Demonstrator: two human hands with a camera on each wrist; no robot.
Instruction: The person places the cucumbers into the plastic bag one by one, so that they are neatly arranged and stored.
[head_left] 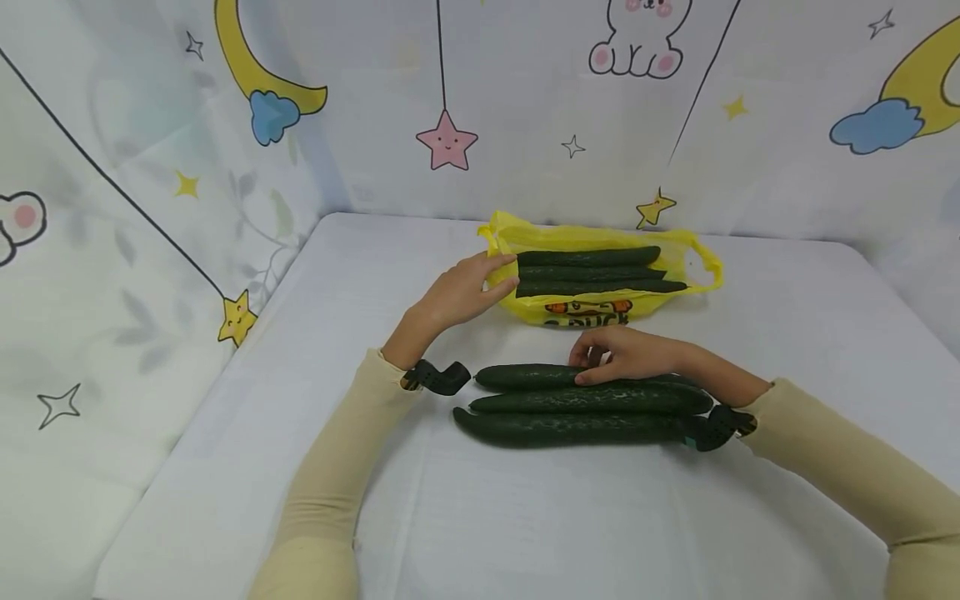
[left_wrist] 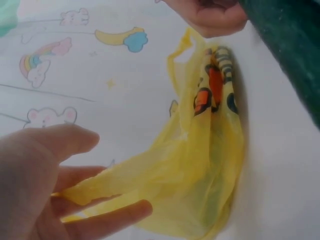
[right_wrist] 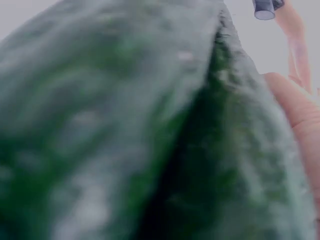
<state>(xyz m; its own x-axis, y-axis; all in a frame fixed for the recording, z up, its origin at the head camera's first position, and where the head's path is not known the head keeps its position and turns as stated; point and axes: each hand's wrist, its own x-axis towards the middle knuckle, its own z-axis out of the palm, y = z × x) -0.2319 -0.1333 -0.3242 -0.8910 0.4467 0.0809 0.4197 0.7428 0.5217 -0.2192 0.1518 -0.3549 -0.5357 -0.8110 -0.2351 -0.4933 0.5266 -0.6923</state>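
Observation:
My left hand (head_left: 467,292) is at the left end of a yellow plastic bag (head_left: 528,312), thumb and fingers spread apart; in the left wrist view the bag's edge lies against the fingers (left_wrist: 112,220). Inside the bag, three dark green cucumbers (head_left: 588,273) lie side by side. Nearer on the table are three more cucumbers in a row. With curled fingers and thumb, my right hand (head_left: 633,354) grips the back cucumber (head_left: 521,377), covering its middle. Just in front lie the middle cucumber (head_left: 592,402) and the front cucumber (head_left: 562,429). Cucumber skin fills most of the right wrist view.
A white cloth covers the table (head_left: 525,525). Behind it hangs a pale backdrop (head_left: 375,100) printed with moons, stars and bears. Dark wrist cameras, including the left one (head_left: 442,379), sit close beside the loose cucumbers.

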